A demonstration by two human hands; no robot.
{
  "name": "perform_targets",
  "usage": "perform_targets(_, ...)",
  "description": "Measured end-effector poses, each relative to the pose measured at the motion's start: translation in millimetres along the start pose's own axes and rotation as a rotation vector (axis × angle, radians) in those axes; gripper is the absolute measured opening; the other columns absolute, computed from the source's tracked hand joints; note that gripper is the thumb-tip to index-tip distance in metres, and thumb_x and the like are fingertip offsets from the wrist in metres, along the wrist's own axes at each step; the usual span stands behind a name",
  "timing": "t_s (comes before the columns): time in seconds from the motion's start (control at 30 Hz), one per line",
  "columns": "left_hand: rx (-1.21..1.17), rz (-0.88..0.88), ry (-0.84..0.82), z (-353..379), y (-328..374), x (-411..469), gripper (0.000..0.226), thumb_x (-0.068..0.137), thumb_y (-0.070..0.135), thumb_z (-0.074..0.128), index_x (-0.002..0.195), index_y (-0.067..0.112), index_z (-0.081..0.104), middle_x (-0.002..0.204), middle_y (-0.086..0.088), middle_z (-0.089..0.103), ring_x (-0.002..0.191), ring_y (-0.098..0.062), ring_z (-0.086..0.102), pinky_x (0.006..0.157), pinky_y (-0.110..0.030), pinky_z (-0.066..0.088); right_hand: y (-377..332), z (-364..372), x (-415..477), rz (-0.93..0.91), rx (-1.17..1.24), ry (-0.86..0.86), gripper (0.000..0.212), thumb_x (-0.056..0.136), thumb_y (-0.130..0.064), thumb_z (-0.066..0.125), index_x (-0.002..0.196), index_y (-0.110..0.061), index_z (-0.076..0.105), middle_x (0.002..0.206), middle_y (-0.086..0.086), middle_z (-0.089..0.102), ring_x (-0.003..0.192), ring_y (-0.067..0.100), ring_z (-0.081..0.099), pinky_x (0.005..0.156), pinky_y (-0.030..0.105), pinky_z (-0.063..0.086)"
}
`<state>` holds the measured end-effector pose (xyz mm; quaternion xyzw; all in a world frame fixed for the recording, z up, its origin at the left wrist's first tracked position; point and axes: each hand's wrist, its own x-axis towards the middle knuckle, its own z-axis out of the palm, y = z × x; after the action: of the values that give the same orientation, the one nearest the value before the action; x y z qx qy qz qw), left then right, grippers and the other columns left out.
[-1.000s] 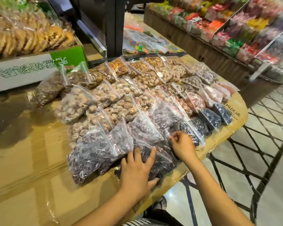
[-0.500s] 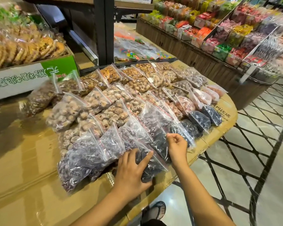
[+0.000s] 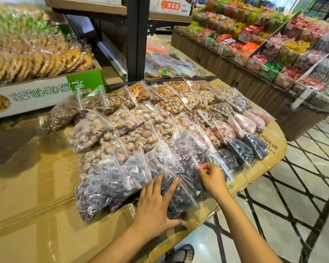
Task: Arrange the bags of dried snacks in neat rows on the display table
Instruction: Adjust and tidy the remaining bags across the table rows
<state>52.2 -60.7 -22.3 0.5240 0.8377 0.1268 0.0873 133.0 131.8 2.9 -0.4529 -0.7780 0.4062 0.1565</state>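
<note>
Cardboard top: your display table (image 3: 32,196) is covered in brown cardboard under clear film, bare along its left part.
Far left: a green-and-white box (image 3: 46,93) of wrapped round biscuits stands at the table's back edge, with a bag of brown nuts (image 3: 63,114) leaning just in front of it.
Bags of dried snacks: the clear zip bags (image 3: 160,118) lie in overlapping slanted rows across the middle of the table, pale brown and tan at the back, purplish and near-black toward you.
Near-left bag: a large purplish bag (image 3: 101,188) sits at the front left corner of the group, touching its neighbours.
Left hand: your left hand (image 3: 156,204) lies flat and open, fingers spread, pressing down on a dark bag (image 3: 180,194) at the near edge; the thumb rests on the cardboard beside it.
Right hand: your right hand (image 3: 213,177) is curled, its fingertips (image 3: 200,168) pinched at what looks like the zip strip of the next dark bag, though the film's glare makes the exact grip hard to read.
Right end: black-filled bags (image 3: 241,150) and pinkish bags (image 3: 243,122) close the rows near the table's rounded edge.
Far right: a wooden stand (image 3: 235,73) of bright packaged sweets stands well apart, across a tiled floor (image 3: 302,196).
</note>
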Motion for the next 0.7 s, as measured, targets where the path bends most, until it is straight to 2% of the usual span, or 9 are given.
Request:
perform_targets(0.07, -0.053, 0.027, -0.012, -7, 0, -6, 0.114, 0.063, 0.093, 0.033, 0.137, 0.040, -0.035, 0.156, -0.017, -0.019, 0.144, -0.035, -0.009, 0.108, -0.043, -0.013, -6, 0, -1, -0.016, -0.084, 0.015, 0.016, 0.091, -0.021, 0.059, 0.080, -0.010, 0.056, 0.064, 0.001, 0.057, 0.054, 0.016, 0.051, 0.052, 0.030, 0.044)
perform_targets(0.1, -0.078, 0.042, 0.022, -12, -1, -9, 0.113, 0.065, 0.092, 0.033, 0.139, 0.038, -0.033, 0.155, -0.015, -0.021, 0.144, -0.033, -0.011, 0.109, -0.043, -0.013, -9, -1, -1, -0.032, -0.143, 0.043, 0.014, 0.091, -0.021, 0.060, 0.084, -0.010, 0.055, 0.065, -0.001, 0.056, 0.055, 0.014, 0.051, 0.050, 0.028, 0.041)
perform_targets(0.2, -0.120, 0.118, 0.252, -29, -17, -20, 0.104, 0.074, 0.085, 0.032, 0.150, 0.026, -0.007, 0.156, -0.015, 0.013, 0.139, -0.029, 0.020, 0.109, -0.050, 0.019, -18, -3, -3, -0.092, -0.301, 0.149, 0.019, 0.089, -0.023, 0.061, 0.100, -0.010, 0.053, 0.073, -0.002, 0.055, 0.065, 0.018, 0.054, 0.054, 0.028, 0.037)
perform_targets(0.23, -0.151, 0.088, 0.322, -35, -28, -21, 0.102, 0.075, 0.084, 0.033, 0.151, 0.026, -0.004, 0.154, -0.014, 0.018, 0.137, -0.026, 0.022, 0.107, -0.050, 0.022, -23, -2, -4, -0.113, -0.318, 0.170, 0.022, 0.089, -0.024, 0.061, 0.103, -0.008, 0.053, 0.076, -0.001, 0.056, 0.069, 0.021, 0.055, 0.057, 0.028, 0.037)
perform_targets(0.3, -0.208, -0.102, 0.383, -49, -58, -24, 0.108, 0.068, 0.089, 0.033, 0.148, 0.031, -0.011, 0.156, -0.007, 0.007, 0.140, -0.020, 0.010, 0.110, -0.047, 0.014, -37, 3, -6, -0.185, -0.293, 0.172, 0.023, 0.089, -0.023, 0.062, 0.105, -0.008, 0.055, 0.082, 0.002, 0.058, 0.075, 0.022, 0.055, 0.064, 0.029, 0.040)
perform_targets(0.37, -0.244, -0.274, 0.317, -57, -93, -26, 0.116, 0.056, 0.096, 0.031, 0.140, 0.041, -0.027, 0.156, 0.004, -0.012, 0.141, -0.013, -0.008, 0.112, -0.039, 0.001, -56, 14, -10, -0.283, -0.235, 0.111, 0.020, 0.088, -0.021, 0.063, 0.104, -0.010, 0.057, 0.086, 0.000, 0.059, 0.078, 0.017, 0.057, 0.066, 0.025, 0.045)
perform_targets(0.43, -0.194, -0.288, 0.218, -56, -123, -29, 0.119, 0.052, 0.098, 0.032, 0.137, 0.044, -0.030, 0.156, 0.006, -0.012, 0.143, -0.015, -0.005, 0.113, -0.038, -0.002, -79, 29, -12, -0.354, -0.214, 0.002, 0.017, 0.088, -0.021, 0.063, 0.102, -0.010, 0.059, 0.082, -0.003, 0.059, 0.076, 0.012, 0.056, 0.062, 0.013, 0.039)
perform_targets(0.6, -0.113, -0.253, 0.059, -40, -161, -37, 0.125, 0.052, 0.096, 0.040, 0.147, 0.035, -0.013, 0.154, -0.004, 0.021, 0.142, -0.023, 0.020, 0.113, -0.035, 0.006, -116, 84, -2, -0.204, -0.273, -0.409, 0.012, 0.092, -0.025, 0.058, 0.095, -0.014, 0.055, 0.069, -0.006, 0.056, 0.057, 0.009, 0.053, 0.054, 0.023, 0.045)
perform_targets(0.7, -0.117, -0.228, 0.147, -29, -167, -37, 0.114, 0.059, 0.093, 0.037, 0.149, 0.033, 0.002, 0.139, -0.003, 0.042, 0.128, -0.023, 0.040, 0.106, -0.034, 0.022, -117, 110, 2, -0.184, -0.317, -0.442, 0.020, 0.092, -0.009, 0.053, 0.073, -0.015, 0.048, 0.078, -0.001, 0.057, 0.063, 0.012, 0.055, 0.056, 0.026, 0.049)
